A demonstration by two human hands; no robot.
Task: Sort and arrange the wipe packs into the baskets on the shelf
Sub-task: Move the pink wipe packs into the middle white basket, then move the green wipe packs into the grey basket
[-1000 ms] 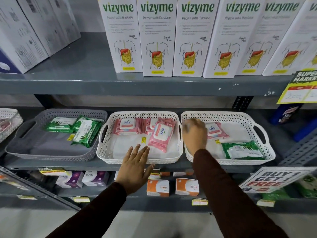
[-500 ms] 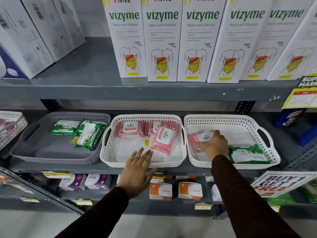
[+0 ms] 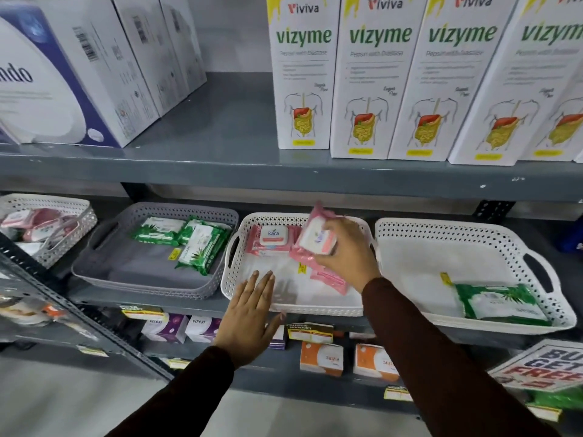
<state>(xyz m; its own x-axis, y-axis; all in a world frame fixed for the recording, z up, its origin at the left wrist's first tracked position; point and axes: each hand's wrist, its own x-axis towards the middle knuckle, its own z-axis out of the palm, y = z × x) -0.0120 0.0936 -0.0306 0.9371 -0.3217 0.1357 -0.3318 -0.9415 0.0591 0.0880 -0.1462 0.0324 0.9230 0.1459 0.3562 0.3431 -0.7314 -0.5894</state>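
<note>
My right hand (image 3: 345, 253) grips a pink wipe pack (image 3: 315, 234) and holds it tilted over the middle white basket (image 3: 232, 279). Other pink packs (image 3: 271, 241) lie in that basket, one partly under my wrist. My left hand (image 3: 249, 316) is flat with fingers apart, resting on the front rim of the middle basket. The right white basket (image 3: 410, 231) holds one green wipe pack (image 3: 501, 302). The grey basket (image 3: 126, 279) on the left holds green packs (image 3: 202, 247).
A further white basket (image 3: 63, 216) with pink packs sits at the far left. Tall Vizyme boxes (image 3: 375, 77) stand on the shelf above. Small boxes (image 3: 321, 357) line the shelf below. A promotional sign (image 3: 542, 369) hangs at the lower right.
My right hand took the pink pack out of the right basket and carried it left over the middle basket. My left hand stayed on that basket's rim.
</note>
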